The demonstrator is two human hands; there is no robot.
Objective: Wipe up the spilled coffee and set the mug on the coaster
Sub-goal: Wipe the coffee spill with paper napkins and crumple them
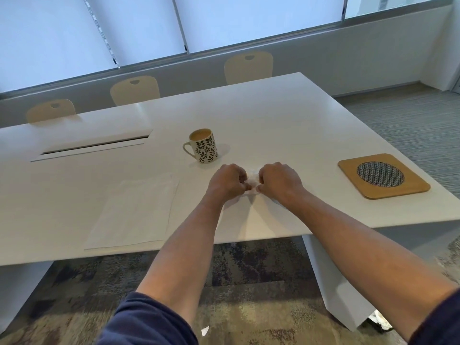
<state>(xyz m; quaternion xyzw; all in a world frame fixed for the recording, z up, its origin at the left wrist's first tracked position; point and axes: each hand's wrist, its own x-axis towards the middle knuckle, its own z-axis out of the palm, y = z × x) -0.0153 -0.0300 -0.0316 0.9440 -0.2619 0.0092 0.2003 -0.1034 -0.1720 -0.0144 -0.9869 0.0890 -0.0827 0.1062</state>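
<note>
A cream mug (205,146) with a black leaf pattern stands upright on the white table (273,115), coffee inside, handle to the left. Just in front of it, my left hand (227,181) and my right hand (280,181) both pinch a small crumpled white tissue (252,181) held between them on the tabletop. A square wooden coaster (383,176) with a round woven centre lies at the right, near the table edge. No coffee spill shows on the table; the spot under my hands is hidden.
A stack of white paper napkins (135,210) lies flat to the left of my hands. A cable slot (94,146) is set into the table at the back left. Three beige chairs (135,89) stand along the far side. A paper scrap (204,331) lies on the carpet.
</note>
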